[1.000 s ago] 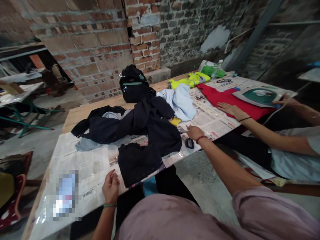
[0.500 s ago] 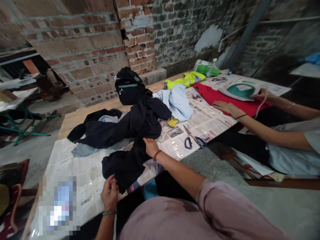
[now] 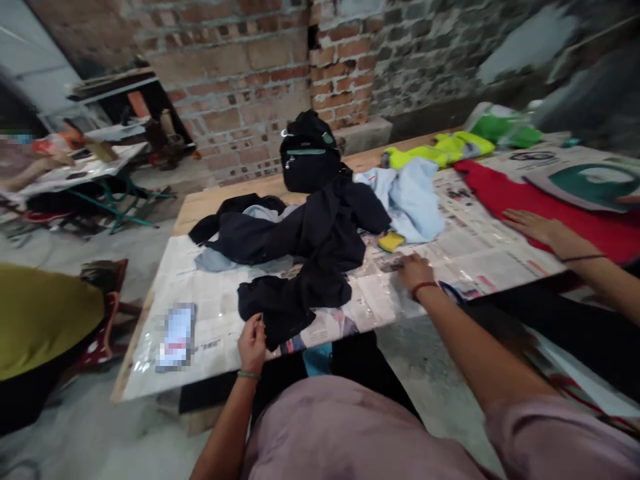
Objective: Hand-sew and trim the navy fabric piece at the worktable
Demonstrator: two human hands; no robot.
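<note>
My left hand [image 3: 253, 341] is closed in a pinch at the near left edge of a black garment [image 3: 295, 297]; what lies between the fingertips is too small to make out. My right hand [image 3: 416, 272] is low over the newspaper, right of the garment, its fingers bent and blurred. It covers most of a pair of scissors; one dark blue handle loop [image 3: 453, 291] shows beside the wrist. I cannot tell if the fingers grip them. A yellow sponge-like piece [image 3: 391, 241] lies just beyond this hand, beside a light blue cloth [image 3: 407, 200].
A black bag [image 3: 311, 157] stands at the table's back. A phone-like object [image 3: 176, 337], pixelated, lies front left. At right, another person's hand [image 3: 537, 230] rests on red cloth [image 3: 480, 183] near a green-and-grey iron-shaped object [image 3: 590, 185]. A seated person in olive [image 3: 47, 320] is at left.
My right hand has let go of the black garment and moved right, onto the scissors. My left hand stays at the garment's edge. The view has turned left.
</note>
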